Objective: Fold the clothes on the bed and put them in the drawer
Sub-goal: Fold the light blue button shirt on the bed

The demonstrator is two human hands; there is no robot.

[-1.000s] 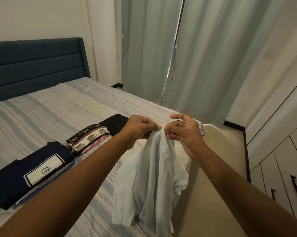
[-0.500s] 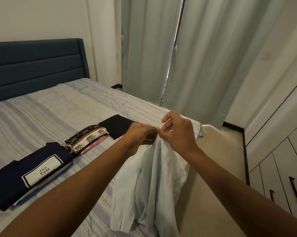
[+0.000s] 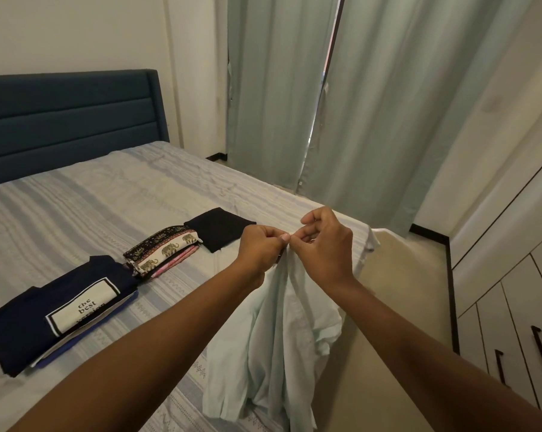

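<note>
Both hands rose slightly: left hand [image 3: 260, 249] & right hand [image 3: 324, 244] pinch pale shirt [image 3: 276, 338] top together, w/ shirt hanging over bed [image 3: 107, 194] edge; hem cut off.

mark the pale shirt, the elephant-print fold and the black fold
pale shirt [image 3: 276, 332], head view, hanging front panel below the hands.
elephant-print fold [image 3: 167, 249], head view, its printed top face.
black fold [image 3: 220, 227], head view, middle of its top.

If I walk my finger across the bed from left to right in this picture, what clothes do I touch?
Navy folded shirt → elephant-print folded cloth → black folded cloth → pale shirt held up in the left hand and right hand.
</note>
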